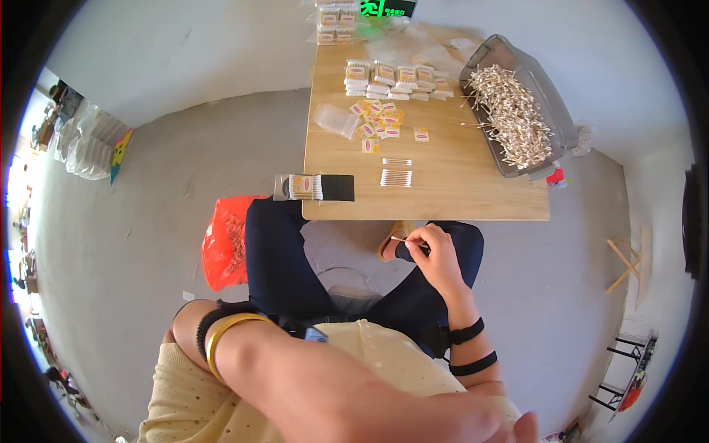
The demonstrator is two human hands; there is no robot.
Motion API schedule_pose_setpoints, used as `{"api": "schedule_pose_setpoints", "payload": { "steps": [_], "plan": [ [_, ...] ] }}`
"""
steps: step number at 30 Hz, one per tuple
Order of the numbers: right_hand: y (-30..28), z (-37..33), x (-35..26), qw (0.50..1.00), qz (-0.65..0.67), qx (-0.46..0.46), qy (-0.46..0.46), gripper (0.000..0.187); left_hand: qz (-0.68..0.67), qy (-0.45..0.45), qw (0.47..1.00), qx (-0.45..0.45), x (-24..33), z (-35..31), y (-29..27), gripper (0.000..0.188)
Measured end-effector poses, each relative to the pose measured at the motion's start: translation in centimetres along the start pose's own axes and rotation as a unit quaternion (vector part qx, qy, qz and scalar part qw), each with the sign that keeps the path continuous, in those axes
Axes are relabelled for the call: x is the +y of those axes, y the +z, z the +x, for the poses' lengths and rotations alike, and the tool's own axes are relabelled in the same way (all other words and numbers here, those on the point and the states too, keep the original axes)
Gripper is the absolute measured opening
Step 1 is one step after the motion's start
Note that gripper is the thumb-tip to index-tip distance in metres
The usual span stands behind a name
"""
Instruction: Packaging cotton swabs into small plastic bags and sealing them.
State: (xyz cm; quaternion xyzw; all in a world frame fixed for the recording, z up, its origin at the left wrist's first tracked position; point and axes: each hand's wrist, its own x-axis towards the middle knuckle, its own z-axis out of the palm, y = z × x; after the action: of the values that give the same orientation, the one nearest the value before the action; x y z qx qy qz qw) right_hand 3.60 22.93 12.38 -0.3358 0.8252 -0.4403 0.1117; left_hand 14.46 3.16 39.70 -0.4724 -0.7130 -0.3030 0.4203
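Note:
My right hand (436, 255) is in front of the table's near edge, above my right knee. Its thumb and fingers pinch a cotton swab (398, 238). My left arm crosses my body close to the camera. At the lower right, my left hand (487, 424) is blurred and cut off by the lower edge, so its fingers are hard to read. On the table (443, 203) lie a neat row of cotton swabs (396, 178) and a smaller group of swabs (397, 161). Left of them, a packet of swabs with a yellow card (303, 187) rests on a black holder (338, 187).
A grey bin (565, 122) full of loose swabs stands at the table's right. Filled packets (399, 77), scattered yellow cards (380, 118) and clear bags (334, 120) lie toward the back. A red bag (214, 247) sits on the floor beside my left leg.

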Motion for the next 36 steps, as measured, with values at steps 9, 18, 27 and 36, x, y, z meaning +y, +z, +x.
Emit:
{"api": "schedule_pose_setpoints", "payload": {
  "steps": [9,18,27,36],
  "plan": [
    [0.2,9.4,8.4,0.991,-0.089,0.099,0.012,0.008,0.027,-0.305,0.922,-0.235,-7.9,-15.8,10.0,0.015],
    [4.0,15.8,10.9,0.98,-0.194,0.026,-0.031,0.012,0.145,-0.557,0.766,-0.287,-11.9,-30.6,12.4,0.046],
    [4.2,15.5,12.3,0.977,-0.198,0.025,-0.079,0.039,0.258,-0.518,0.742,-0.339,-12.9,-33.7,16.3,0.081],
    [3.4,12.3,10.0,0.988,-0.137,0.038,-0.062,0.039,0.22,-0.548,0.756,-0.282,-13.6,-33.8,16.3,0.076]
  ]
}}
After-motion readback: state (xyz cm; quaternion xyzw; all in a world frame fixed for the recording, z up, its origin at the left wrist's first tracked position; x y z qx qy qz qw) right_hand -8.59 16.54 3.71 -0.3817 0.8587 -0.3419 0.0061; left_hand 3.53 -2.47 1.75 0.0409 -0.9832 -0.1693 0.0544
